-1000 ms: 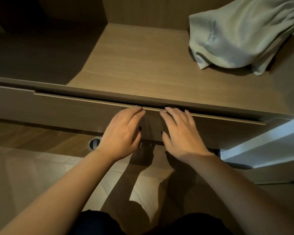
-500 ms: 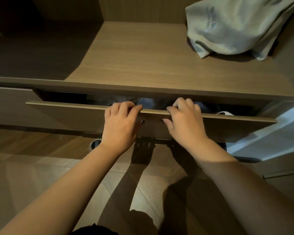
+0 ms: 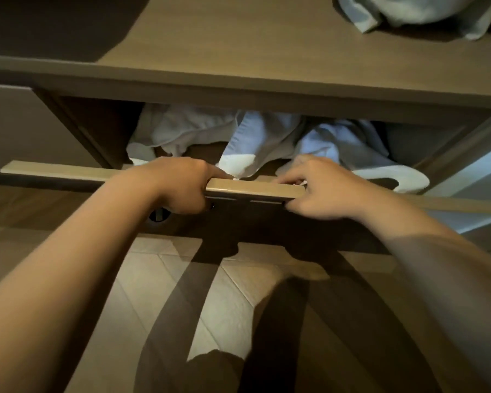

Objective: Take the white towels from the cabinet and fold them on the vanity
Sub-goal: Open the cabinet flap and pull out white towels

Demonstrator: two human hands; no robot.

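Progress: early stage. Left hand (image 3: 182,188) and right hand (image 3: 321,191) both grip the pale wooden drawer front (image 3: 255,190), fingers curled over its top edge. Crumpled white towels (image 3: 267,137) lie inside the drawer, none removed; all folding remains.

Rumpled towels (image 3: 267,137) fill the open drawer (image 3: 253,190) gap.

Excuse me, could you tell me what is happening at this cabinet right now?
A person is gripping the top edge of the light wooden drawer front with both hands, the left hand and the right hand close together near its middle. The drawer stands partly open, showing crumpled white towels inside, not yet lifted out. Another pale crumpled cloth lies on the wooden shelf above.
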